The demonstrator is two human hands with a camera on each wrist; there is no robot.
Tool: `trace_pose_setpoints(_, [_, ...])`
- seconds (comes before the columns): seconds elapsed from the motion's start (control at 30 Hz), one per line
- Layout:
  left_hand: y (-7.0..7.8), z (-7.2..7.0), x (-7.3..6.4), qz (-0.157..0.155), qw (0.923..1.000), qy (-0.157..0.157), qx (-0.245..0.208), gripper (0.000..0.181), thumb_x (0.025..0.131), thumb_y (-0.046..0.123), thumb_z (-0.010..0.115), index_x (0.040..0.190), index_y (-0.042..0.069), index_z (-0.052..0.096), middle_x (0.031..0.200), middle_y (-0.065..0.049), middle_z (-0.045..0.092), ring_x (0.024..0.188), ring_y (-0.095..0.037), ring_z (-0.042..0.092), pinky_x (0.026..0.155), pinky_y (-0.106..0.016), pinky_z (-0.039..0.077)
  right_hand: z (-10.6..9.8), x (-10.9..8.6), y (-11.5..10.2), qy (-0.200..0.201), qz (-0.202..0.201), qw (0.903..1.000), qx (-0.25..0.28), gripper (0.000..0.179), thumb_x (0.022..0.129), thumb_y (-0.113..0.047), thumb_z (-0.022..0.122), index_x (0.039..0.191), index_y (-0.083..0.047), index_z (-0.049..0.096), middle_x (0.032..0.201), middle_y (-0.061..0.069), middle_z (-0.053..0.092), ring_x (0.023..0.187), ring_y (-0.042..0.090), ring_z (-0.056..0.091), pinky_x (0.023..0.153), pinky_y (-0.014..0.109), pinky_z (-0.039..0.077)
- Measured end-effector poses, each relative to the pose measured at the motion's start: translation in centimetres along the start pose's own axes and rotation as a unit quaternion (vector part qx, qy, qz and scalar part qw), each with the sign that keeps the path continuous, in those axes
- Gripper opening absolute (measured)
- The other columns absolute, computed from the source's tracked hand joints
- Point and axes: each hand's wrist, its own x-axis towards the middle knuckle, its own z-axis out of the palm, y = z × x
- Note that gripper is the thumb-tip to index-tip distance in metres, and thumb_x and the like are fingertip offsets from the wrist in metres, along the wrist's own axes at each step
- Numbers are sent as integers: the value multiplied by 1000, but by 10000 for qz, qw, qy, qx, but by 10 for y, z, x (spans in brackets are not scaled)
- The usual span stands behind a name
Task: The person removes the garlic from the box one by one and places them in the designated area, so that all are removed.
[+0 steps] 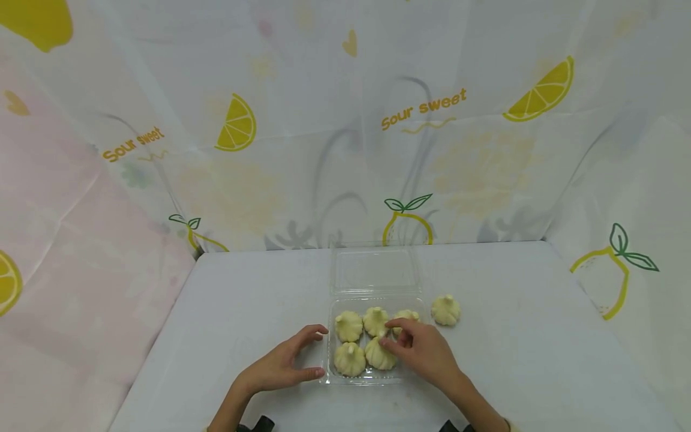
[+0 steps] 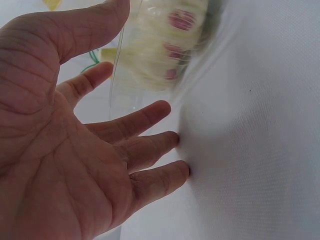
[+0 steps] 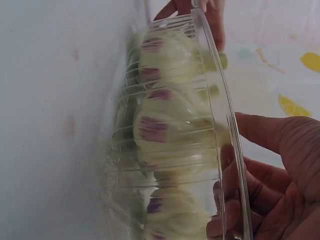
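A clear plastic clamshell box (image 1: 372,380) lies with its lid (image 1: 374,270) folded back. Inside are several pale garlic bulbs, among them a front-left one (image 1: 349,360) and a front-middle one (image 1: 380,356). My right hand (image 1: 426,354) reaches over the box's right side, its fingers bent; thumb and index tips stand apart by the front-middle bulb's top. Purple patches mark the bulbs (image 3: 155,127) in the right wrist view. My left hand (image 1: 281,363) is spread at the left wall, holding nothing; thumb and index tips are close to the box edge (image 2: 117,65).
Right of the box, a single garlic bulb (image 1: 445,311) sits on the white table (image 1: 513,336). Behind the table hangs a lemon-printed cloth (image 1: 324,150), which also covers both sides. Dark wrist gear (image 1: 263,423) shows at the bottom edge.
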Motion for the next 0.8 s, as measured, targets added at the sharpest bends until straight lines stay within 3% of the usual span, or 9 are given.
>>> trace_pose_setpoints(0.47, [2,-1,0,201,9997,-3,108,67,89,44,73,143,26,38,142,1,48,132,-28,47,104,-56,37,8,-3,-6,58,102,9999,-104,19,83,-22,81,98,-14,72,62,-18,50,51,-1,42,46,22,37])
trace_pose_setpoints(0.8, [1,-1,0,221,9996,5,157,67,89,45,72,143,28,37,141,0,50,131,-27,48,103,-57,37,7,-4,-7,-118,92,9997,193,18,84,-20,80,98,-12,71,63,-15,53,52,0,45,46,22,39])
